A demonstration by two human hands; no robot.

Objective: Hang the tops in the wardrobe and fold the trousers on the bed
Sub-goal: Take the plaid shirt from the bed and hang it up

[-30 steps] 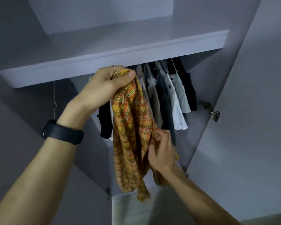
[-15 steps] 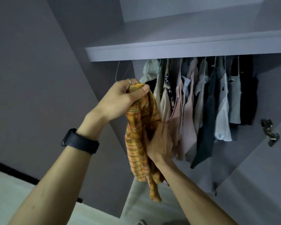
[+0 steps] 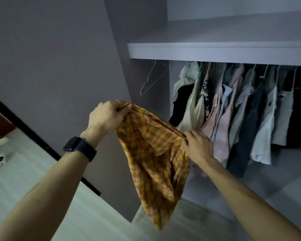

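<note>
Plaid top (image 3: pixel 153 153): left hand (image 3: pixel 108 117), right hand (image 3: pixel 198 146) gripping its edge, fingers curled, holding it spread; collar likely needing finding before threading wire hanger (image 3: pixel 150 79) above left fingers.

Under the wardrobe shelf (image 3: pixel 215 51) the row of hung clothes (image 3: pixel 236 112) fills the right side, garment pressed against garment. Open room lies at the left end, between the pale green top (image 3: pixel 188 75) that starts the row and the wardrobe's side panel (image 3: pixel 151 106). Only an empty wire hanger (image 3: pixel 148 78) hangs there (the rail is hidden behind the shelf's front edge). The plaid shirt (image 3: pixel 151 153), stretched between the left hand (image 3: pixel 108 117) and right hand (image 3: pixel 198 146), spans the space in front of that opening.
</note>
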